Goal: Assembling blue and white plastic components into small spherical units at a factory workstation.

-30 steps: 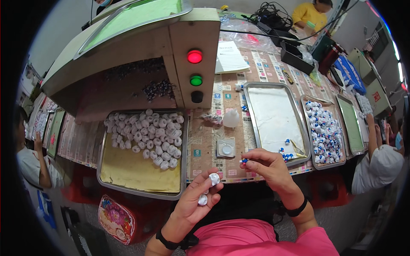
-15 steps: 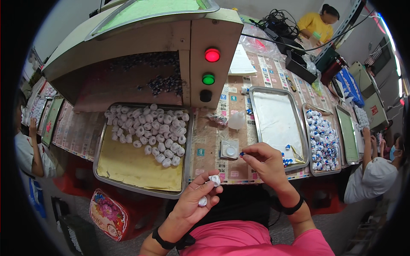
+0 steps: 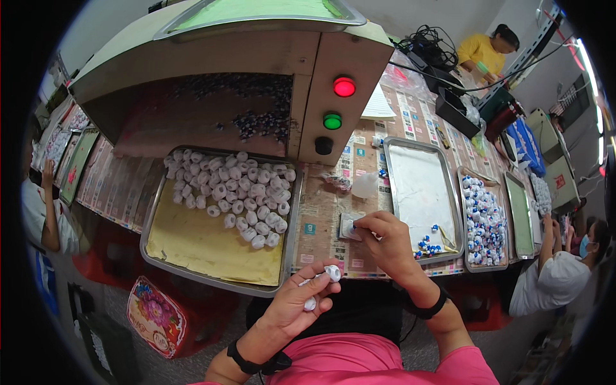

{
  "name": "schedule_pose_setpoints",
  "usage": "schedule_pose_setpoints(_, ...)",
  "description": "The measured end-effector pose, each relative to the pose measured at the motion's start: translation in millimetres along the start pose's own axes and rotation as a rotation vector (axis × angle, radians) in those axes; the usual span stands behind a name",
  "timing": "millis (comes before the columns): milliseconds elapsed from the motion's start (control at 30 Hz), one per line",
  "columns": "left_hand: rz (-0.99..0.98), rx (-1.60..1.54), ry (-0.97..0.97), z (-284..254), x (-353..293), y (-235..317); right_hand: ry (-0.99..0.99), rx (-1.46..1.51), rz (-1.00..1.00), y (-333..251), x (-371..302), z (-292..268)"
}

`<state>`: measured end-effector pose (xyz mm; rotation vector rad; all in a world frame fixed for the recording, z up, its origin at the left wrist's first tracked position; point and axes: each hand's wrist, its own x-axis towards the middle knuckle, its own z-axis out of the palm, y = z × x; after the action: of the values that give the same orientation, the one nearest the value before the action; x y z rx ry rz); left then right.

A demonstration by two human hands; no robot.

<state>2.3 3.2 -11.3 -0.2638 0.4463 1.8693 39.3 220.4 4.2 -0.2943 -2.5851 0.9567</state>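
head view: two small white caps [image 3: 324, 282] are pinched in the left hand [image 3: 296, 308], fingers curled shut around them. right hand [image 3: 384, 240] is pressed fingers-together onto a small square fixture [image 3: 348, 226], just up and right of the left. two trays [image 3: 218, 224] are loaded with caps, a third [image 3: 420, 192] nearly bare.

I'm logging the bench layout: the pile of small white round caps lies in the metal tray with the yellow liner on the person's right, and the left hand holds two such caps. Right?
Not quite. The head view shows the metal tray with the yellow liner and its pile of small white round caps on the person's left, not right. The left hand does hold two such caps.
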Motion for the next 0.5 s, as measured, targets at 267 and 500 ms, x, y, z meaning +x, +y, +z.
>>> schedule_pose_setpoints(267,0.027,0.04,0.055,7.1,1.8,-1.1,0.019,0.019,0.018,-1.9,-2.9,-3.7)
schedule_pose_setpoints(500,0.026,0.071,0.062,7.8,8.3,-2.8,0.035,0.2,0.069,-24.6,-14.6,-19.7)
